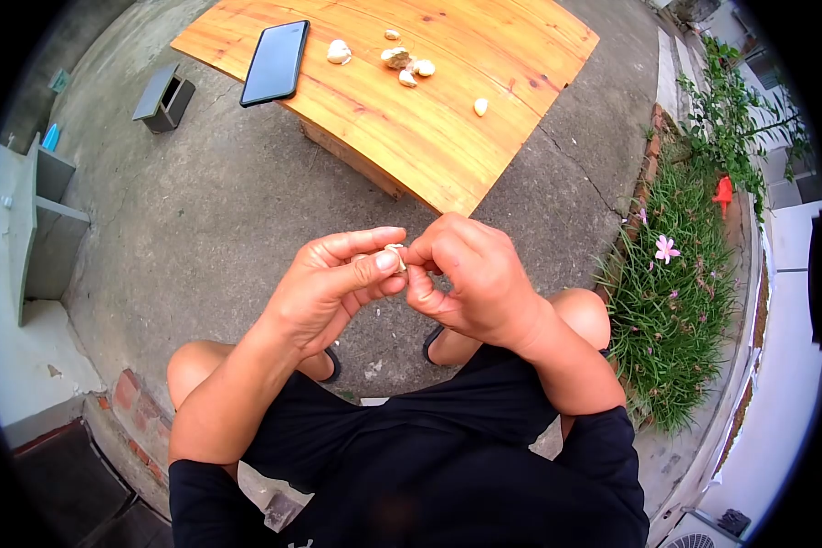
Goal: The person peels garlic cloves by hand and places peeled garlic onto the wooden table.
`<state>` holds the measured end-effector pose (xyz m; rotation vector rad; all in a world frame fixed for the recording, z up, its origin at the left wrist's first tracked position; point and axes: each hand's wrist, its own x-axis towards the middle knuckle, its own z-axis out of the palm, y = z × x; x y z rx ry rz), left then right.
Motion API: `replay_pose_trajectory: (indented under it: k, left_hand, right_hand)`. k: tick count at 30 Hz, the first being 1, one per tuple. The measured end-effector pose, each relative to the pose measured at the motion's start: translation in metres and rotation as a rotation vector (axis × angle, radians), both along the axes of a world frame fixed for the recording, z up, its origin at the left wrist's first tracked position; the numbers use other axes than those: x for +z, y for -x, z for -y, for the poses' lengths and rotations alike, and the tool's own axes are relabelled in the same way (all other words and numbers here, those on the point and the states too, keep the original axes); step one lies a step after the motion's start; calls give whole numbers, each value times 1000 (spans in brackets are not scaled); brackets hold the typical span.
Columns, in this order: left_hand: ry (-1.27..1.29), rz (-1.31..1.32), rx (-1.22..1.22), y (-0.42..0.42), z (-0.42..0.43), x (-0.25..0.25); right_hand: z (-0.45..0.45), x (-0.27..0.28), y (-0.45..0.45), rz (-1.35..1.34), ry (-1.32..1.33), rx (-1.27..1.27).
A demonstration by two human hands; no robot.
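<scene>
Between the thumb and fingers of my left hand (324, 274) is a pale garlic clove (396, 253), partly covered by the fingertips. My right hand (479, 283) pinches at the clove's right side, thumb against bent forefinger; whether loose skin is between those fingertips is too small to tell. Both hands are above my lap, just off the near corner of a wooden table (429, 146). On it lie a garlic bulb (339, 52), a clump of broken garlic (396, 58) with several loose cloves around it, and a single pale clove (480, 107) off to the right.
A dark phone (276, 62) lies along the table's left edge. On the concrete ground (201, 210) at the left stands a small grey box (166, 99). Grass with pink flowers (667, 248) grows in a brick-edged bed at the right.
</scene>
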<state>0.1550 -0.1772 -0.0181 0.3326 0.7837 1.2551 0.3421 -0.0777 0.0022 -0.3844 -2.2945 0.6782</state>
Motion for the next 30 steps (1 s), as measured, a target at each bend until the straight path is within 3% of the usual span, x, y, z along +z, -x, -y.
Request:
replay_pose_trajectory:
  k: [13, 30]
  left_hand:
    - [41, -23, -34, 1, -1, 1]
    - [52, 3, -26, 2, -1, 5]
  right_hand:
    - [-2, -3, 1, 16, -77, 56]
    - [-4, -1, -4, 30, 73, -27]
